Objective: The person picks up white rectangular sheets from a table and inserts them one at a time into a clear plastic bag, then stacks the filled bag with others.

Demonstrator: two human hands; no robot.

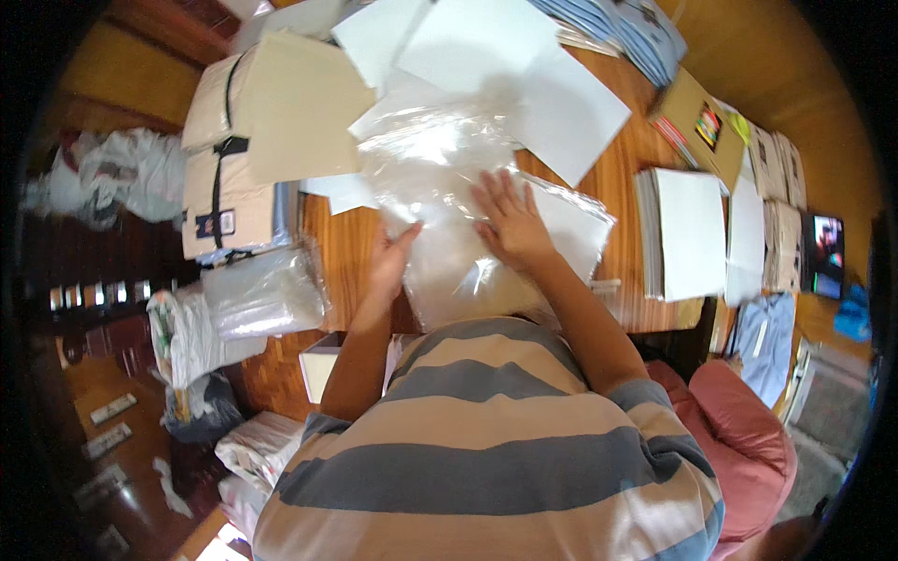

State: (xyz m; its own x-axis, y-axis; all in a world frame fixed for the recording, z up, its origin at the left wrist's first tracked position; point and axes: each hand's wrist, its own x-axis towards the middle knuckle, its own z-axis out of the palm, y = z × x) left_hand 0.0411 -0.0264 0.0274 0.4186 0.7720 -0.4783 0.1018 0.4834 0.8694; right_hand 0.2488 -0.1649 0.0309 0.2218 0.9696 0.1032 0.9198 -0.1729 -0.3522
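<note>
A shiny clear plastic bag (440, 178) lies rumpled on the wooden table in front of me. A beige tone shows through its lower part; I cannot tell what it is. My right hand (510, 224) rests flat on the bag, fingers spread. At the bag's left edge is my left hand (391, 257), its thumb apart from the fingers and touching the plastic. No firm grip shows there. Another plastic-covered white sheet (571, 224) sits to the right, partly under my right forearm. White sheets (571, 112) fan out beyond the bag.
Folded beige shirts (201, 173) and a stack of clear bags (262, 294) stand at the left. Along the right are a pile of white boards (687, 234), a cardboard box (697, 126) and a lit screen (825, 252). Blue folded garments (627, 33) lie far right; a red chair (739, 439) is near right.
</note>
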